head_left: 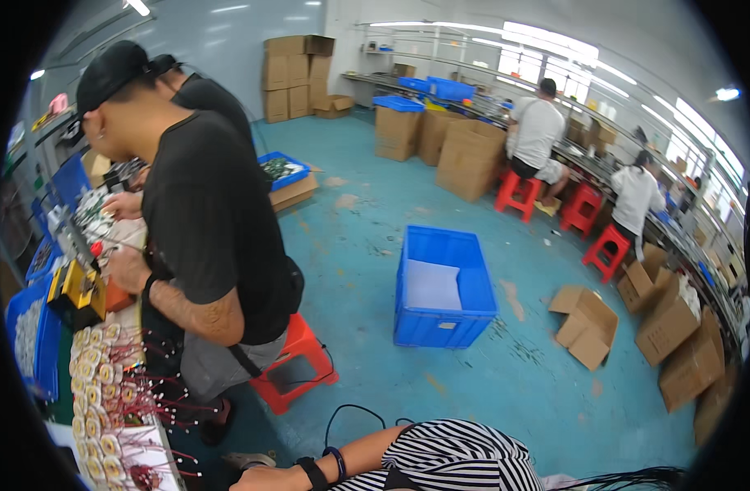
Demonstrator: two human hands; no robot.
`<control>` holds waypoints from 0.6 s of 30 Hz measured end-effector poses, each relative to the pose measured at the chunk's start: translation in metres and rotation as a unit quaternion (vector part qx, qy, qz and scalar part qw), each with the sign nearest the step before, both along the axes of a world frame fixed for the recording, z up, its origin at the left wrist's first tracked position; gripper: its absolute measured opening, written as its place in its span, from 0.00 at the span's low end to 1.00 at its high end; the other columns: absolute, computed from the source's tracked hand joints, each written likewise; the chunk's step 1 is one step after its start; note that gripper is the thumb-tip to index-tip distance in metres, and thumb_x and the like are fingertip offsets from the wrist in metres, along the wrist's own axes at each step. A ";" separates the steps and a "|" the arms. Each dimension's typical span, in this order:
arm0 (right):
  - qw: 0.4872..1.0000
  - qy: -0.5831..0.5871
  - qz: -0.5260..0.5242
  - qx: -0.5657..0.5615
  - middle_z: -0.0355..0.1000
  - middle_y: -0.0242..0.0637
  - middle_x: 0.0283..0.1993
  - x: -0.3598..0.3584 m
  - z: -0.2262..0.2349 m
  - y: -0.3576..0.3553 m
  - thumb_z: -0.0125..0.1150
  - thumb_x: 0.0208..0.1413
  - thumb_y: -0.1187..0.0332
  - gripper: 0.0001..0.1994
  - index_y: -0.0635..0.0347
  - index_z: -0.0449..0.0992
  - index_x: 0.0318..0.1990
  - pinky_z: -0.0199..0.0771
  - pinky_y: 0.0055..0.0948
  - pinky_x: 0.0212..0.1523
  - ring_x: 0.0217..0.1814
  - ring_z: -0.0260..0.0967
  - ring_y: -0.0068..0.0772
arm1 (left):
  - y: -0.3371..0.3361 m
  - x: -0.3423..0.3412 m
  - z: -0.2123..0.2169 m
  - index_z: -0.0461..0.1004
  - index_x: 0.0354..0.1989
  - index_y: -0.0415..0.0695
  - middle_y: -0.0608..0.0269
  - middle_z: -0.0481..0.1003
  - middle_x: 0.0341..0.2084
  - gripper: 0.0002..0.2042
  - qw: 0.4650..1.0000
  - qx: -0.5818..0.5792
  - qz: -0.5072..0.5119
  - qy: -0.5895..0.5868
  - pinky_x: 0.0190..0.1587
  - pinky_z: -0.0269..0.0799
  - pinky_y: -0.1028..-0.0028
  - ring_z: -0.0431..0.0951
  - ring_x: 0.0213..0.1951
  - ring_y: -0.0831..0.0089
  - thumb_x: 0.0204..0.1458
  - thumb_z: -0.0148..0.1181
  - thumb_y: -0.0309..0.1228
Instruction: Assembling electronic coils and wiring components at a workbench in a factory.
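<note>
My right hand (264,478) reaches in at the bottom edge, below a striped sleeve (465,454) and two dark wrist bands. Its fingers are cut off by the frame, so I cannot tell what it holds. My left hand is out of view. Nearest to the right hand, on the workbench at lower left, are rows of small round cream-and-yellow parts (96,393) with thin red wires hanging over the edge. Beside me a co-worker in black (215,213) sits at the same bench, both hands over small items and a yellow-and-black box (78,295).
A blue tote (444,327) with a white sheet inside stands on the green floor. Red stools (297,364), an opened carton (586,327) and large cardboard boxes (473,159) stand around. A blue bin (43,348) flanks the bench. Other people sit at the far bench.
</note>
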State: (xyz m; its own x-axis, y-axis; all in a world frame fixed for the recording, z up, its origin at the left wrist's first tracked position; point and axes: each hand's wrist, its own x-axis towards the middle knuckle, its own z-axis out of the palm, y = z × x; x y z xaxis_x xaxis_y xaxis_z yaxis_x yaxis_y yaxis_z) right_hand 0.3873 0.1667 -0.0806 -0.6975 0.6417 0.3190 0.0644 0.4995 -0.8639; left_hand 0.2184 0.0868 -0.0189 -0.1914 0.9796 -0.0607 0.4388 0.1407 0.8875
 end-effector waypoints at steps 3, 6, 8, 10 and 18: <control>0.995 -0.071 -0.057 0.027 0.76 0.43 0.29 0.013 0.003 -0.001 0.55 0.59 0.54 0.14 0.54 0.78 0.36 0.71 0.41 0.30 0.31 0.75 0.49 | 0.010 0.011 0.004 0.72 0.42 0.33 0.59 0.77 0.32 0.13 0.999 0.015 -0.026 0.039 0.32 0.73 0.79 0.77 0.29 0.76 0.57 0.61 0.32; 0.988 0.052 -0.110 0.094 0.77 0.41 0.29 0.025 -0.003 -0.001 0.56 0.59 0.55 0.13 0.52 0.79 0.36 0.72 0.39 0.29 0.30 0.75 0.46 | 0.014 0.009 -0.002 0.71 0.44 0.32 0.56 0.77 0.34 0.14 0.992 -0.033 -0.071 -0.103 0.33 0.74 0.78 0.78 0.30 0.74 0.57 0.61 0.31; 0.997 -0.009 -0.071 0.019 0.77 0.39 0.28 0.034 0.014 -0.005 0.55 0.59 0.55 0.13 0.53 0.79 0.35 0.72 0.37 0.28 0.29 0.76 0.42 | 0.016 0.003 0.000 0.70 0.45 0.32 0.55 0.77 0.34 0.14 0.986 -0.056 -0.096 -0.126 0.34 0.75 0.78 0.78 0.30 0.73 0.57 0.61 0.31; 0.996 -0.066 -0.031 -0.060 0.78 0.37 0.28 0.043 0.028 -0.007 0.55 0.60 0.55 0.14 0.54 0.79 0.34 0.72 0.34 0.28 0.28 0.76 0.38 | 0.019 0.000 -0.001 0.70 0.46 0.32 0.54 0.78 0.35 0.15 0.979 -0.080 -0.119 -0.147 0.34 0.76 0.77 0.79 0.31 0.71 0.57 0.61 0.30; 0.981 -0.042 0.073 -0.174 0.78 0.35 0.27 0.063 0.056 -0.012 0.48 0.65 0.57 0.17 0.61 0.77 0.37 0.73 0.27 0.27 0.25 0.76 0.28 | 0.039 -0.020 -0.031 0.70 0.49 0.37 0.56 0.77 0.39 0.13 0.919 -0.196 -0.198 -0.277 0.36 0.77 0.74 0.79 0.36 0.70 0.57 0.60 0.28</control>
State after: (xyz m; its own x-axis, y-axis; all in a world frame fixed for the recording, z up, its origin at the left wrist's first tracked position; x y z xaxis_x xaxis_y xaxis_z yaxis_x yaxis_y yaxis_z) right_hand 0.4505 0.1547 -0.0243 -0.8047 0.5926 0.0359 0.0918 0.1840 -0.9786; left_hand 0.1983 0.1256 -0.0499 0.3426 0.8477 -0.4050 0.0199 0.4245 0.9052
